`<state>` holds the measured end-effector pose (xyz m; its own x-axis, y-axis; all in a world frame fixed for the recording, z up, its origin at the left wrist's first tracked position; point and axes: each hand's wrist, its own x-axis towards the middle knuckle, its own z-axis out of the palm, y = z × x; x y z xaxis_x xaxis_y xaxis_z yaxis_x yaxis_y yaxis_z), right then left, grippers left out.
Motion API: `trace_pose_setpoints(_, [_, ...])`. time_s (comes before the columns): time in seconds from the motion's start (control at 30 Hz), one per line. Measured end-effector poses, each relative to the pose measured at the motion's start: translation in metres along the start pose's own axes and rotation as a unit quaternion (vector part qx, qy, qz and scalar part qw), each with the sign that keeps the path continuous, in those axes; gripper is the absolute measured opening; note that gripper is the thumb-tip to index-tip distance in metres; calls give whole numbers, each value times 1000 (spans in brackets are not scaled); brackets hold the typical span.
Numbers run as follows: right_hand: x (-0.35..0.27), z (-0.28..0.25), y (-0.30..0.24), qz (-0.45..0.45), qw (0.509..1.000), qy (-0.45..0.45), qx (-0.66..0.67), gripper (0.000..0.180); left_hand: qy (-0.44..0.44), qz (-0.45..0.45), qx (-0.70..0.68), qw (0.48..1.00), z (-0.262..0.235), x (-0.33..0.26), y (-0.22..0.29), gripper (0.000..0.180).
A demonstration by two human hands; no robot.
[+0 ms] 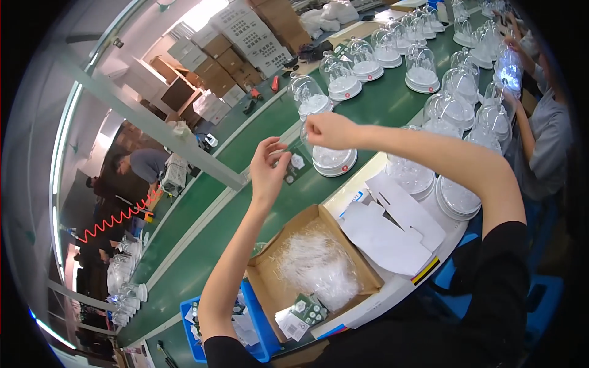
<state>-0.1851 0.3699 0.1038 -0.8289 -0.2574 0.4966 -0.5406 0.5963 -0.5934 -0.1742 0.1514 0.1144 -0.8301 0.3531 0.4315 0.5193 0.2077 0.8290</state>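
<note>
Beside the clear dome (pixel 334 158), left hand (pixel 270 168) half-open, right hand (pixel 331 130) pinched, contents unclear; apparently handling card (pixel 297 162); steady pinch required next.

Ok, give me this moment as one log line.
left hand: beside green card | right hand: fingers curled in, by clear dome, hold unclear | cardboard box: clear strips, cards

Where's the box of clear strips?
In the head view, the box is low centre, between the blue bin on its left and white cardboard on its right.
</note>
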Motion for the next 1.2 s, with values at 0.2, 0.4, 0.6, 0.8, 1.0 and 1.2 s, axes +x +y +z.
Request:
trace_pose_setpoints(0.2, [40, -13, 22, -4, 999, -32, -35, 22, 8, 23, 52, 998, 10, 40, -27, 26])
trace_pose_setpoints(0.4, [61, -14, 35, 21, 998, -37, -44, 18, 10, 37, 92, 995, 20, 65, -43, 23])
trace_pose_setpoints(0.6, [66, -9, 48, 43, 995, -70, -52, 20, 10, 15, 104, 994, 29, 71, -50, 17])
trace_pose_setpoints(0.8, [69, -1, 55, 63, 995, -78, -26, 25, -4, 1, 148, 989, 29, 77, -46, 18])
trace_pose_setpoints(1.0, [76, 9, 53, 72, 995, -65, -19, 23, -3, 1, 145, 989, 19, 78, -46, 19])
trace_pose_setpoints(1.2, [82, 18, 51, 77, 994, -75, 11, 28, 0, -12, 149, 989, 4, 76, -49, 20])
